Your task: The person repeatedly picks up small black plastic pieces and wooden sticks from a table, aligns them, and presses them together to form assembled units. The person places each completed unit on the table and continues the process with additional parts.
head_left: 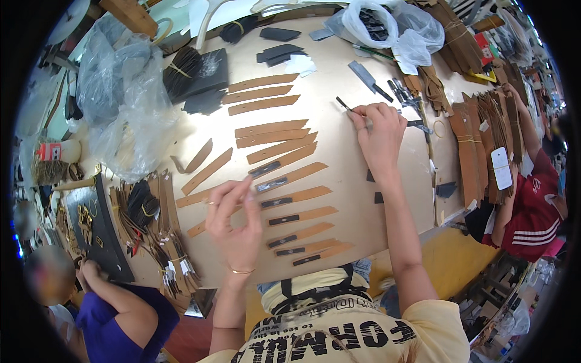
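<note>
One black strip (343,103) in right hand (379,130)

It's a workshop (brown strips (308,194) crowd the worktable (354,181)).

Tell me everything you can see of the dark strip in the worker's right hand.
The dark strip is small, narrow and straight, nearly black; its material is hard to tell. One end is pinched in the right hand, and the other points free toward the picture's upper left. It shows against the beige tabletop; whether they touch is unclear.
</note>
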Demonstrator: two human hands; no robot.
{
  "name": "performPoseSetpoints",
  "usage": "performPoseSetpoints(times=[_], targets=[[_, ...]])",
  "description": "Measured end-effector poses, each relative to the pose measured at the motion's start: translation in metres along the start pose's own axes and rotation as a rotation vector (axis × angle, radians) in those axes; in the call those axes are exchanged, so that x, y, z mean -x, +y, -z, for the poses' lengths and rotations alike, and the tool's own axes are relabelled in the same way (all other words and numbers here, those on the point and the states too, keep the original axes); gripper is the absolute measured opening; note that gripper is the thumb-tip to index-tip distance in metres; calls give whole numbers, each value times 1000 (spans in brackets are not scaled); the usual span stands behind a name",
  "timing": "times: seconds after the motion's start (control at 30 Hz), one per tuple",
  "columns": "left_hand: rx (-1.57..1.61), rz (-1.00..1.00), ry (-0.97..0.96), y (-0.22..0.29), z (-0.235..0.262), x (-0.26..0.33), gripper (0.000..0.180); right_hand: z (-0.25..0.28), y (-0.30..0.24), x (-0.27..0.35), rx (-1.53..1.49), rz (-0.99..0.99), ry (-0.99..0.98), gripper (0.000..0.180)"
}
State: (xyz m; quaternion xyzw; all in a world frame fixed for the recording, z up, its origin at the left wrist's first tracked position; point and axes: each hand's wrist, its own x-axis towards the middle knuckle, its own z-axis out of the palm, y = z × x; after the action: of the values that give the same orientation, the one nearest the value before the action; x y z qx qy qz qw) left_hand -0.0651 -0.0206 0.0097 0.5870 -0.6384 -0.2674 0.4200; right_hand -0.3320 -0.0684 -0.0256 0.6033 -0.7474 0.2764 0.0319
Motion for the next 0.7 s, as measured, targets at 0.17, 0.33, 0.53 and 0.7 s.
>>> performPoseSetpoints(times=[0.17, 0.33, 0.53, 0.7], targets=[[712, 544, -278, 10, -11, -7, 22, 14, -38, 31, -2, 560, 195, 14], [974, 705, -467, 1, -6, -19, 25, 30, -67, 49, -55, 726, 206, 21], [883, 643, -377, -3, -2, -14, 21, 31, -82, 43, -388, 524, -49, 34], [823, 569, -358, 6, -6, -13, 20, 41, -89, 45, -617, 213, -255, 33]])
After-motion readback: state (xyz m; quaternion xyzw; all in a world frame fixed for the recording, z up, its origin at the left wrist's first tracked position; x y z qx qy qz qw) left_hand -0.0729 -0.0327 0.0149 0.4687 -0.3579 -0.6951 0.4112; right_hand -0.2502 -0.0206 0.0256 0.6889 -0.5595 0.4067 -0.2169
